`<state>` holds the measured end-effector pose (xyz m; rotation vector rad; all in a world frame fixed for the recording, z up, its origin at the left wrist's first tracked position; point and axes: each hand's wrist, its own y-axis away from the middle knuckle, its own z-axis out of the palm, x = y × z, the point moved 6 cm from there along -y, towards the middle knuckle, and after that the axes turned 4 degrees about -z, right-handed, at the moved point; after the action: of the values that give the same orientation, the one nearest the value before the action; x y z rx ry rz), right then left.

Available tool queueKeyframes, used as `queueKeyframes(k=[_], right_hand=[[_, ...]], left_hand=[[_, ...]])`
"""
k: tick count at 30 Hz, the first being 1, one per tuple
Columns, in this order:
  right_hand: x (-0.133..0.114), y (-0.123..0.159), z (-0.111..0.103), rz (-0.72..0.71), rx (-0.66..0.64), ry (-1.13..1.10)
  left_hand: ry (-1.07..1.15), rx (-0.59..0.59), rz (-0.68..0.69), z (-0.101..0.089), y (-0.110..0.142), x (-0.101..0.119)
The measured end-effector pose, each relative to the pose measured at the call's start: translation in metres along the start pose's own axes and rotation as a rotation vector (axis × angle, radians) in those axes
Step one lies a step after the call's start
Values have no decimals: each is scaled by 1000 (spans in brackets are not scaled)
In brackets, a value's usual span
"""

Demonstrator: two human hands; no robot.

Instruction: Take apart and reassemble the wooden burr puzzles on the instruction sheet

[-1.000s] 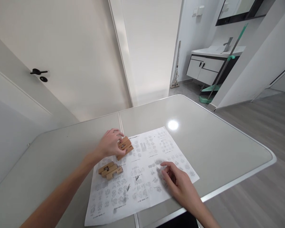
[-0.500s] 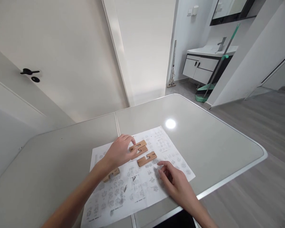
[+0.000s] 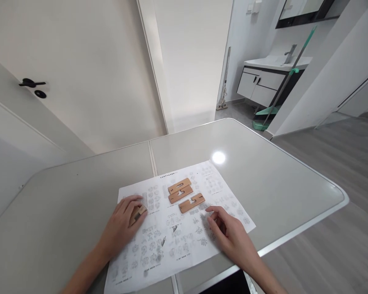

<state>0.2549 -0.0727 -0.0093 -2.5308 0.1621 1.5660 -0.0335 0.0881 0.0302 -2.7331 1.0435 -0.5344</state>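
Observation:
A white printed instruction sheet (image 3: 184, 241) lies on the grey table (image 3: 279, 179). Three flat wooden puzzle pieces lie on its upper middle: two side by side (image 3: 180, 190) and one slightly lower right (image 3: 191, 203). My left hand (image 3: 122, 222) rests on the sheet's left part, fingers curled over a small stack of wooden pieces (image 3: 138, 213) that is mostly hidden beneath it. My right hand (image 3: 228, 232) lies on the sheet's right part, fingers loosely bent, its fingertips just below the lower right piece and holding nothing.
A seam (image 3: 153, 157) runs down the tabletop. A white door with a black handle (image 3: 30, 83) stands at left. At the back right are a sink cabinet (image 3: 263, 83) and a green-handled mop (image 3: 282, 77). The table's rounded edge (image 3: 334, 196) is at right.
My left hand left the three pieces spread on the sheet's middle and moved back left onto the other wooden stack. My right hand stayed nearly still.

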Motion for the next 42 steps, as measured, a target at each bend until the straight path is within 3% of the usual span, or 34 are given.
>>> queueKeyframes(k=[4,8,12,15,18,26,33,38,42], right_hand=[[0,0,2,1,5,28],[-1,-1,2,10,19,69],[-2,-1,1,-25,71,148],[-6,-1,2,-90,108,227],[-12,-6,7,-135,77,337],[-29,-39,13,-272,-95,576],[-25,-42,8,-145,-250,527],[-30,-38,2,-67,-292,508],[-32,-35,2,-36,-302,491]], left_hand=[[-93,79,-21,-6,-13,-14],[-56,124,95,-3,-26,21],[67,7,90,25,-49,63],[127,-37,-32,47,-69,72],[146,-57,-67,61,-81,72],[175,12,-57,60,-63,69],[186,72,-27,54,-50,68],[228,128,-73,48,-47,63],[173,115,27,41,-43,72]])
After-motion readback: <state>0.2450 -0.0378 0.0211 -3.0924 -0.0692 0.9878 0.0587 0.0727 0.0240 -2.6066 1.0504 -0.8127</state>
